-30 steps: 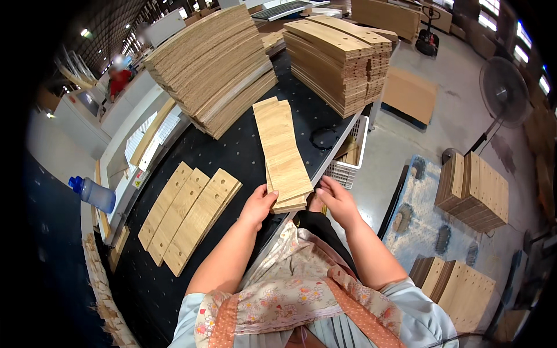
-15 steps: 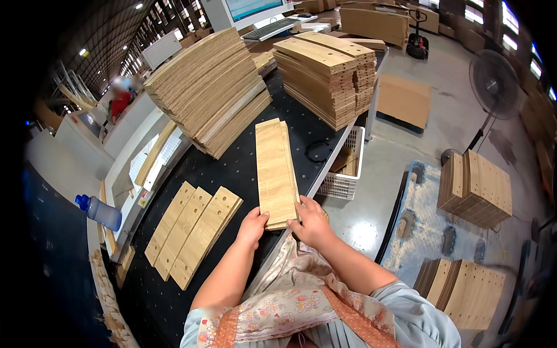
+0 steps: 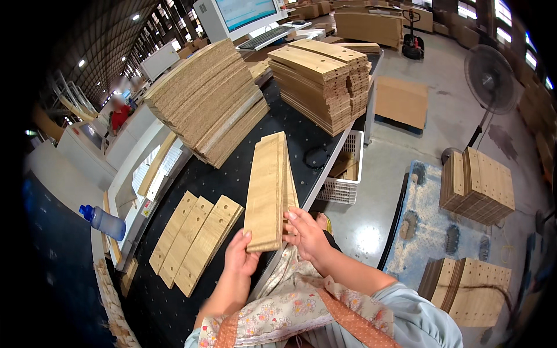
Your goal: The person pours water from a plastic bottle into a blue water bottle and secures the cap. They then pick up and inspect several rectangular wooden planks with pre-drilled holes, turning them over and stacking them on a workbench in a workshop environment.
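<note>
A small stack of light wood-grain boards (image 3: 264, 197) slants up from the edge of the black table, its layers fanned at the far end. My left hand (image 3: 241, 255) grips the near left corner, thumb on top. On the right long edge, my right hand (image 3: 310, 235) holds the boards with bent fingers, slightly apart. Three drilled boards (image 3: 208, 246) lie side by side on the table to the left. Beyond the held boards, a tall stack of boards (image 3: 206, 98) stands at the left and a stack of drilled boards (image 3: 313, 84) at the right.
A white plastic basket (image 3: 342, 191) with wood pieces stands below the table's right edge. Drilled board stacks (image 3: 478, 185) rest on a blue pallet (image 3: 426, 232) at right, near a standing fan (image 3: 490, 81). A blue-capped bottle (image 3: 104, 222) is at left; a monitor (image 3: 246, 13) stands behind.
The held boards have swung slightly left and come nearer, with their layers now fanned apart. My left hand has moved down and left; my right hand's fingers have loosened along the edge.
</note>
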{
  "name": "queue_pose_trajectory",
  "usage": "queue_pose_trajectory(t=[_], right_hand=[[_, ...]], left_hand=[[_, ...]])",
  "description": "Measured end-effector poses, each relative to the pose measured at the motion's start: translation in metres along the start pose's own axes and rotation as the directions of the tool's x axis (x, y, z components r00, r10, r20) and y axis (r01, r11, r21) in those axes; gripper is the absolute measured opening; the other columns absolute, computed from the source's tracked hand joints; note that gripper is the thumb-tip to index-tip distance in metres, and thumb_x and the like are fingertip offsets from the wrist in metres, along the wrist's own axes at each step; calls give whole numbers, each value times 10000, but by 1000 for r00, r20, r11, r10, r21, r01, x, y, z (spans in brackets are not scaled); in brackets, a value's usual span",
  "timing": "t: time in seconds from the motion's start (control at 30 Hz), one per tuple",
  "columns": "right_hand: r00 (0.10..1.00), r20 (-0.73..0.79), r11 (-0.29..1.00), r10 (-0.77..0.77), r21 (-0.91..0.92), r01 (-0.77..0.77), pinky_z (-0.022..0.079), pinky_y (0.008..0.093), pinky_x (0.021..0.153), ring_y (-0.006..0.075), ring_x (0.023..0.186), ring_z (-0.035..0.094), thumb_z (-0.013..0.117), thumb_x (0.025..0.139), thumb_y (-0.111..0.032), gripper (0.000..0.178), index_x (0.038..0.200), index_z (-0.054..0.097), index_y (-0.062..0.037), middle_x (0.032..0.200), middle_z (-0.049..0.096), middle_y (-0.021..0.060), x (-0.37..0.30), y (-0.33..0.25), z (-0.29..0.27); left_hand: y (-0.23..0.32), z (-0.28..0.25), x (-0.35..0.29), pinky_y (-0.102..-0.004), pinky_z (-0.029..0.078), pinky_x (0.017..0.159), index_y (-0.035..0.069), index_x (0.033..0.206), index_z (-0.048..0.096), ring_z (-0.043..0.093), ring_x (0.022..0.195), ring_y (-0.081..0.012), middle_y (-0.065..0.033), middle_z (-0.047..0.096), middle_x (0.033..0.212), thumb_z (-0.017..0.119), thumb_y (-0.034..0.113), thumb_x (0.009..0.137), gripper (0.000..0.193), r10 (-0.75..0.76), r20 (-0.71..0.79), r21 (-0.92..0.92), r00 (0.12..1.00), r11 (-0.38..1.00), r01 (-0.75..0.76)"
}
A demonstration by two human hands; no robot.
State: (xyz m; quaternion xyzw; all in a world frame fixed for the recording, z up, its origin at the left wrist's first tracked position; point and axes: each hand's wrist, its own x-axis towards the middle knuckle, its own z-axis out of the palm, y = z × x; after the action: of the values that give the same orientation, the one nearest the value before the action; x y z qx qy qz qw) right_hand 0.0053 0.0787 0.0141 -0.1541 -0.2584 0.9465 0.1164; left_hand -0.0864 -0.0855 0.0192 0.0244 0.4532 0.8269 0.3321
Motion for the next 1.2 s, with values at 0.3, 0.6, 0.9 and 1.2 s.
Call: queue_pose_trajectory(t=[0.3,0.6,0.9,1.2], right_hand=[[914,386,812,-122,-491,315,407,303,959,187,1155,487,585,775,37,664,1370,292,4,1254,494,122,-6,22,18],[727,682,-244,84,-693,678,220,624,1036,449,1352,206,717,732,-334,746,1368,396,-115,1418,297,239,-32,36,71],[646,757,-314,94,-594,741,336,491,953,392,1221,368,774,651,-453,821,1339,462,-131,1396,341,209,-25,57,85],[594,804,88,-24,-590,802,371,434,963,334,1207,428,759,710,-281,707,1327,477,-83,1374,397,210,-12,69,81]], left_hand=[[-2,-44,-36,-383,374,1023,17,1350,349,463,1214,-234,-122,494,1265,657,104,841,601,121,78,573,990,807,-144],[23,-31,-33,-420,465,956,11,1268,459,569,1100,-292,-156,582,1178,715,282,732,652,328,61,-89,943,943,-322],[27,-58,-58,-415,447,986,38,1340,382,521,1167,-281,-129,521,1260,762,190,659,795,376,169,-283,911,904,-320],[37,-70,-67,-423,456,975,57,1357,374,526,1161,-274,-128,516,1279,812,457,641,930,454,181,-280,873,874,-397]])
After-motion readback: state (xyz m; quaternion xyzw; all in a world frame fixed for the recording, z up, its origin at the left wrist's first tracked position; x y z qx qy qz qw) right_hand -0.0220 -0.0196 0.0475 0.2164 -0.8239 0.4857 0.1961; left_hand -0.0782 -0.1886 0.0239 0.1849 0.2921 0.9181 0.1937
